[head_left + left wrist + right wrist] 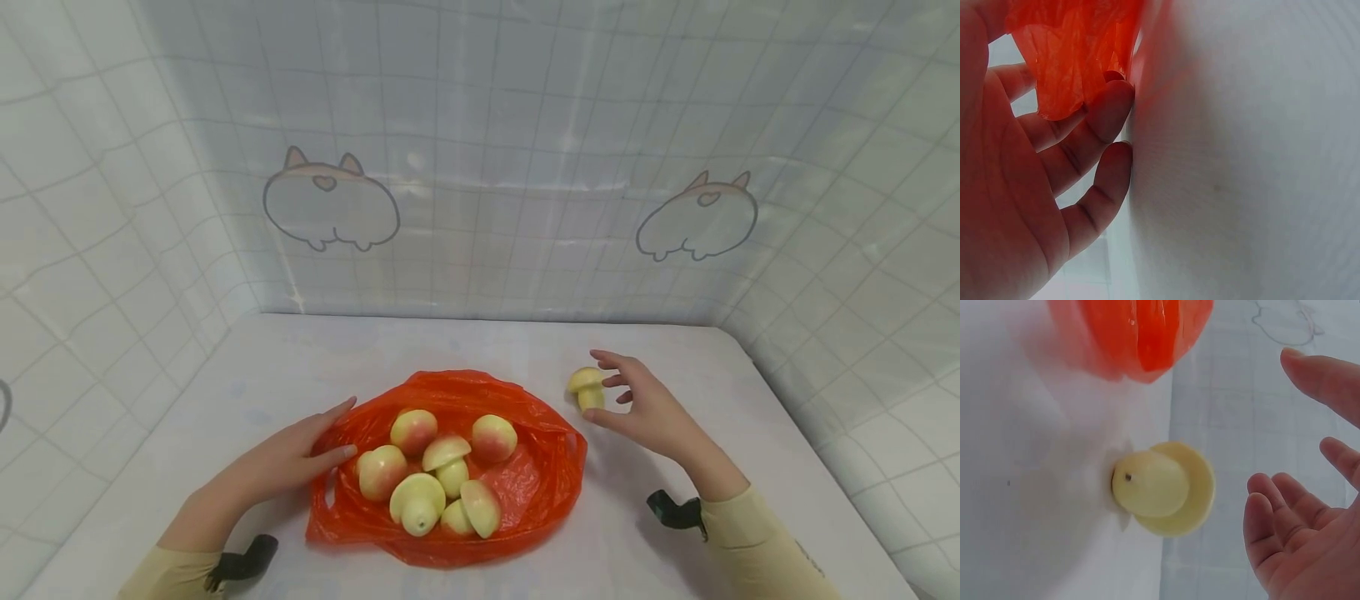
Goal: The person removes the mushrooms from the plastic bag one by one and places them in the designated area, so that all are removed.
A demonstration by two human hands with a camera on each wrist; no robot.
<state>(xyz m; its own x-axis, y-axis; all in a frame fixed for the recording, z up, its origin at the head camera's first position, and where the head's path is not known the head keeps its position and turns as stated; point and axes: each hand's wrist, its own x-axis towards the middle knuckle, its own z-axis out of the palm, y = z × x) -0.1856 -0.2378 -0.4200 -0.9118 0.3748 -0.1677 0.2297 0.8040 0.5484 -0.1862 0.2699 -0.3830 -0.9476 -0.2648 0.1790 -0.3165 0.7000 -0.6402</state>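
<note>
A red plastic bag (525,492) lies spread on the table, with several yellow-and-pink peaches (414,432) and mushroom-shaped pieces (417,503) on it. My left hand (288,457) touches the bag's left edge; the left wrist view shows the fingers (1110,112) bent loosely by the red plastic (1063,62). Beyond the bag's right side a yellow mushroom (590,390) lies on the table. Close to its right is my right hand (643,407), thumb and fingers apart. In the right wrist view a gap separates that hand (1310,537) from the mushroom (1154,484).
The white table (300,350) meets a pale checked curtain (510,208) at its back edge, and similar checked sheets hang at both sides. Dark straps (678,510) hang at both wrists beside the beige sleeves.
</note>
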